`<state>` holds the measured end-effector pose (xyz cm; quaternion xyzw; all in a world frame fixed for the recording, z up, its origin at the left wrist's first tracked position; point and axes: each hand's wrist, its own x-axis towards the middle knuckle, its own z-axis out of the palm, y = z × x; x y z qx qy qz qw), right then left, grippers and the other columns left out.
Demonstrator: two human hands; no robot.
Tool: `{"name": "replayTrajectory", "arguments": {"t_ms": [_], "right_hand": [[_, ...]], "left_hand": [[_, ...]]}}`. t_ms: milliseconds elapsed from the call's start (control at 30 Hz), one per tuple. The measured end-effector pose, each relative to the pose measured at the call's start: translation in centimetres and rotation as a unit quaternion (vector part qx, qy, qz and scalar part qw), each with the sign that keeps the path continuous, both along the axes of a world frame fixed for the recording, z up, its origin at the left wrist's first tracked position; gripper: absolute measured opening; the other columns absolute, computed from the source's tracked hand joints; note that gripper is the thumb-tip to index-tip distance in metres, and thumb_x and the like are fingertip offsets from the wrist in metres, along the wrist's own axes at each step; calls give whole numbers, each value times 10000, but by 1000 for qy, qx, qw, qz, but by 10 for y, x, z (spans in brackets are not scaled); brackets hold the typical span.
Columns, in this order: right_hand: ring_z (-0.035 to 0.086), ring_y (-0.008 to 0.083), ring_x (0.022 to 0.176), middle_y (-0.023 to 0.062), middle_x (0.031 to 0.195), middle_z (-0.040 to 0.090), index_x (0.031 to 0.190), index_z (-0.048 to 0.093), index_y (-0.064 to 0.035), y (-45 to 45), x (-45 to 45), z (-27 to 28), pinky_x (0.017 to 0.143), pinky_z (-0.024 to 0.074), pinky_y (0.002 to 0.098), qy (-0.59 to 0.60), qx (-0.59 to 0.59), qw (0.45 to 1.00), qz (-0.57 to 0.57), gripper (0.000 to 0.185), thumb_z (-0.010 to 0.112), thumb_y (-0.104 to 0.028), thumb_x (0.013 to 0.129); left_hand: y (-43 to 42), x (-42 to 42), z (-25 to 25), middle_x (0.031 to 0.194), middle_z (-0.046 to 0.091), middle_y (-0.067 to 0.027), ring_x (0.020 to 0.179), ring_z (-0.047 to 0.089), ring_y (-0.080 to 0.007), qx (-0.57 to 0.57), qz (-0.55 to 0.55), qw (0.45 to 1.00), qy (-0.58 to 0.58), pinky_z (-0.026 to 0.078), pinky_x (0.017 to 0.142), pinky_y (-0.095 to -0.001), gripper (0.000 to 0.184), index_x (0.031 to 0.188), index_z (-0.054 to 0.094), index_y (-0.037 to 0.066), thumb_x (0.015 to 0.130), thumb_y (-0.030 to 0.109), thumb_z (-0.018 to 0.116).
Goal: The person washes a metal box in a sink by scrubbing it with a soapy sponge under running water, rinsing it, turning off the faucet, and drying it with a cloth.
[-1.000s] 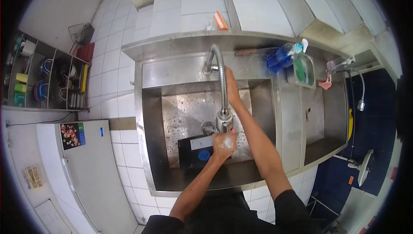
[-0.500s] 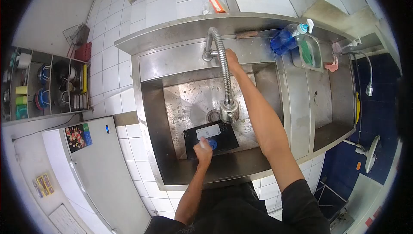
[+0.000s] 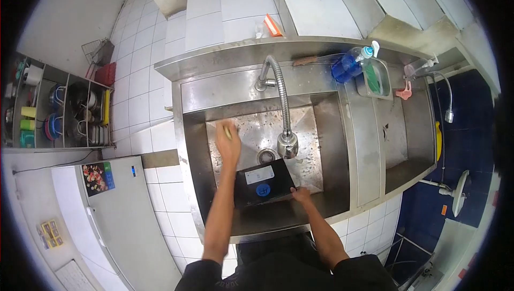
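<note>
A flat black rectangular panel (image 3: 278, 181) leans low in the steel sink basin (image 3: 249, 117), near its front wall. A white label (image 3: 259, 174) and a round blue sticker (image 3: 263, 190) show on its face. My right hand (image 3: 302, 193) grips the panel's right edge, fingers closed. Over the basin's left side, my left hand (image 3: 228, 142) is closed around a small yellow-green pad (image 3: 229, 132), largely hidden by the fingers. Between the hands, the spray head (image 3: 287, 145) of the flexible tap (image 3: 267, 83) hangs above the drain (image 3: 266, 156).
Right of the tap stand a blue soap bottle (image 3: 347, 67) and a small metal tray (image 3: 379, 79) holding something green. A second sink (image 3: 402, 130) lies farther right. At left are a dish rack (image 3: 64, 109) and a white fridge (image 3: 128, 211).
My right hand has come from the tap base to the panel's right edge. My left hand has left the panel and moved up and left. The panel has shifted slightly.
</note>
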<state>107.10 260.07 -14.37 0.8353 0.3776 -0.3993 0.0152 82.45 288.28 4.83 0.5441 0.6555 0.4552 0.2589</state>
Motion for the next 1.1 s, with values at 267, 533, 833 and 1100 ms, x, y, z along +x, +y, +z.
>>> {"name": "replayTrajectory", "arguments": {"t_ms": [267, 533, 833, 1100], "right_hand": [[660, 336, 1042, 220, 1055, 703, 1010, 709, 36, 8, 0, -48, 918, 493, 419, 112, -79, 985, -104, 499, 722, -432, 841], [484, 335, 1257, 97, 1215, 614, 977, 720, 29, 23, -41, 74, 1068, 386, 392, -13, 175, 979, -107, 400, 771, -305, 762], [345, 369, 1340, 102, 1220, 536, 843, 708, 25, 28, -21, 259, 1094, 238, 627, -198, 345, 909, 126, 209, 693, -174, 777], [359, 368, 1324, 114, 1196, 554, 820, 709, 35, -6, 10, 347, 1088, 224, 598, -210, 459, 857, 102, 206, 684, -168, 789]], "left_hand": [[111, 5, 80, 1085, 612, -160, 1062, 559, -352, 201, -77, 944, 251, 419, 919, -446, 266, 1114, 600, 66, 892, 211, 628], [-106, -65, 17, 1031, 616, -205, 1033, 553, -423, 9, -136, 985, 110, 438, 919, -467, 210, 1068, 622, 19, 904, 149, 605], [-324, -99, 0, 938, 676, -135, 892, 662, -301, -209, -66, 975, -19, 515, 805, -393, 148, 996, 653, 40, 915, 160, 623], [-271, -16, 71, 920, 713, -134, 858, 697, -269, -133, -263, 955, -19, 524, 771, -379, 165, 980, 669, 63, 902, 204, 632]]}}
